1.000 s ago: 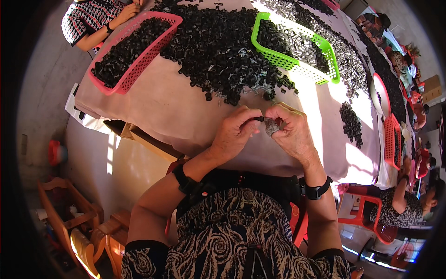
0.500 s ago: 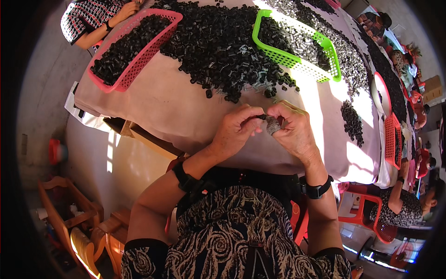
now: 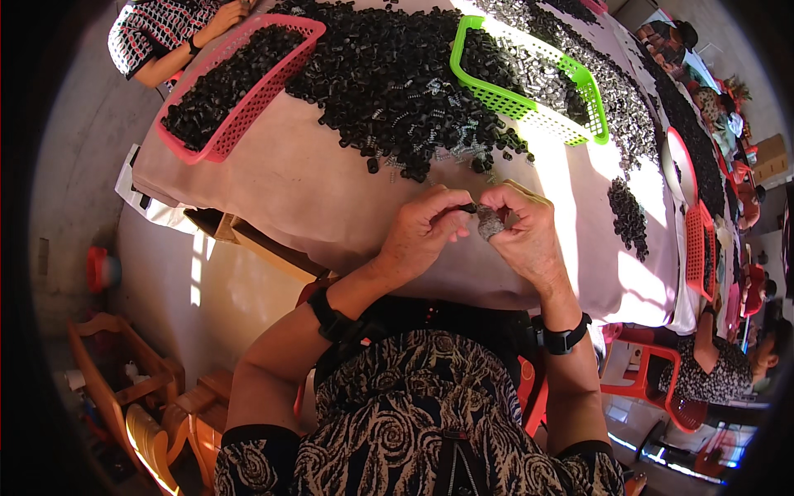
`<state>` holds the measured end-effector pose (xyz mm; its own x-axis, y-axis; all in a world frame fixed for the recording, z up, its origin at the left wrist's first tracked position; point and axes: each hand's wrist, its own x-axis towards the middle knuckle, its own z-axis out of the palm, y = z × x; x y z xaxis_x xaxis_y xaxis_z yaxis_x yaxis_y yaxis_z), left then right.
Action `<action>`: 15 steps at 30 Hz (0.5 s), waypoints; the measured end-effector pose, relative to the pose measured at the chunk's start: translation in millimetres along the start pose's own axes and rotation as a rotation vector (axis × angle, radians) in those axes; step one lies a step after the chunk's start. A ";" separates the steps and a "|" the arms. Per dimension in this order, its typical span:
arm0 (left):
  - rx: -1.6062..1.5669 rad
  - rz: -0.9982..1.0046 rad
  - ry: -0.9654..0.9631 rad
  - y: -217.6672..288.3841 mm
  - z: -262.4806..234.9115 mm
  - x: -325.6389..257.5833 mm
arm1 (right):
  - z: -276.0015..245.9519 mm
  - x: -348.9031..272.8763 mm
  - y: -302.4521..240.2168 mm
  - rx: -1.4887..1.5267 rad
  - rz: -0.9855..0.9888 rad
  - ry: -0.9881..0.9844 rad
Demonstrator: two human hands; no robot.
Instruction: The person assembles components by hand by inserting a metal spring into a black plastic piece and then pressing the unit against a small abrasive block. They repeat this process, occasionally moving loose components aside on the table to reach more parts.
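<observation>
My left hand (image 3: pixel 423 230) pinches a small black piece (image 3: pixel 468 208) between thumb and fingertips, above the near part of the cloth-covered table (image 3: pixel 331 202). My right hand (image 3: pixel 527 231) is closed close beside it, fingers bent toward the thumb. A rough grey wrap (image 3: pixel 490 221) shows at the right thumb, seemingly around it. Whether the right fingers also grip something small is hidden. Just beyond both hands spreads a heap of small black plastic parts (image 3: pixel 389 99), with silvery coil springs (image 3: pixel 451 153) scattered along its near edge.
A pink basket (image 3: pixel 219 149) of black parts stands left of the heap, a green basket (image 3: pixel 538 116) right of it. A smaller pile (image 3: pixel 627 217) lies on the right, near a red basket (image 3: pixel 700 248). Another person's arm (image 3: pixel 217 26) is at the far left; others sit right.
My right hand has shifted very slightly to the right, widening the gap to the left fingertips. The left hand keeps its pinch on the black piece.
</observation>
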<state>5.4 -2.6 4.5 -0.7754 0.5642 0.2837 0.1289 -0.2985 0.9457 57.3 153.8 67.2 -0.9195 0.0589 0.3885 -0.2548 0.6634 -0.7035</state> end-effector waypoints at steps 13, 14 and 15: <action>0.090 0.088 -0.002 -1.0 1.5 -1.1 | -5.8 2.4 -4.7 -0.111 -0.046 -0.094; 0.089 0.087 -0.002 -2.1 1.5 -1.3 | -6.6 2.8 -5.7 -0.111 -0.045 -0.094; 0.104 0.098 0.012 -3.4 1.5 -1.4 | -7.6 3.2 -6.4 -0.163 -0.069 -0.124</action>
<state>6.9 -1.3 1.2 -0.7628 0.5271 0.3745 0.2673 -0.2704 0.9249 58.3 155.4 77.5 -0.9340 -0.0763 0.3491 -0.2758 0.7751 -0.5685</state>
